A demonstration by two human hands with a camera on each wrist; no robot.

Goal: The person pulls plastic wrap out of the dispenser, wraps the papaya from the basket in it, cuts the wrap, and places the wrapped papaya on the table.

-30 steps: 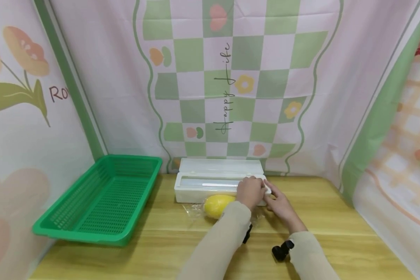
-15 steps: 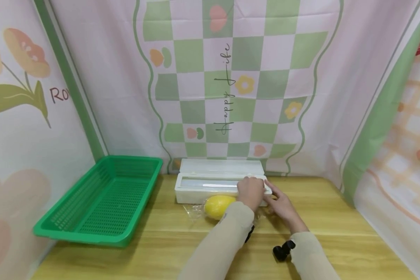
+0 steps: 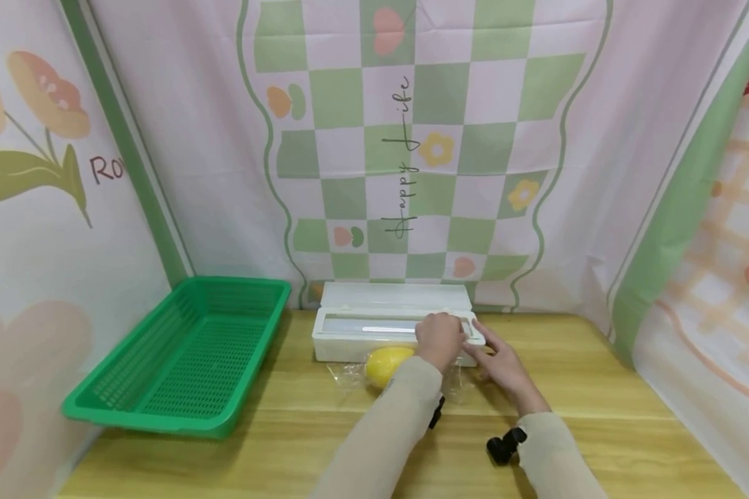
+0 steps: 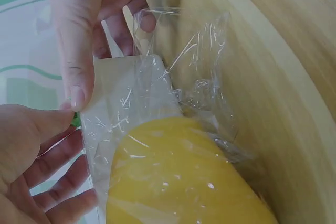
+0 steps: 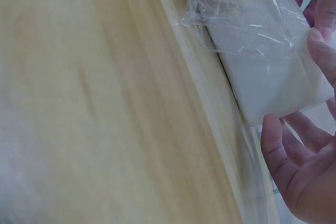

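A white cling film box (image 3: 343, 348) stands at the table's back, its lid (image 3: 396, 296) raised. Clear film (image 4: 202, 85) hangs in front of it, over and around a yellow, lemon-shaped fruit (image 3: 383, 366). My left hand (image 3: 440, 341) is at the box's upper front edge, toward its right end. In the left wrist view its thumb and curled fingers pinch a small green piece (image 4: 76, 120), mostly hidden, at that edge. My right hand (image 3: 505, 371) holds the box's right end, thumb at the lower corner, with one fingertip close to the left thumb.
A green perforated basket (image 3: 274, 315) stands on the wooden table (image 3: 312, 450) to the left. Printed curtains (image 3: 437, 90) enclose the back and sides. Black wrist cameras (image 3: 505, 445) sit on the sleeves, close above the table.
My left hand has shifted slightly left along the box's front edge, uncovering more of its right end. The right hand stays at that end; the box and basket have not moved.
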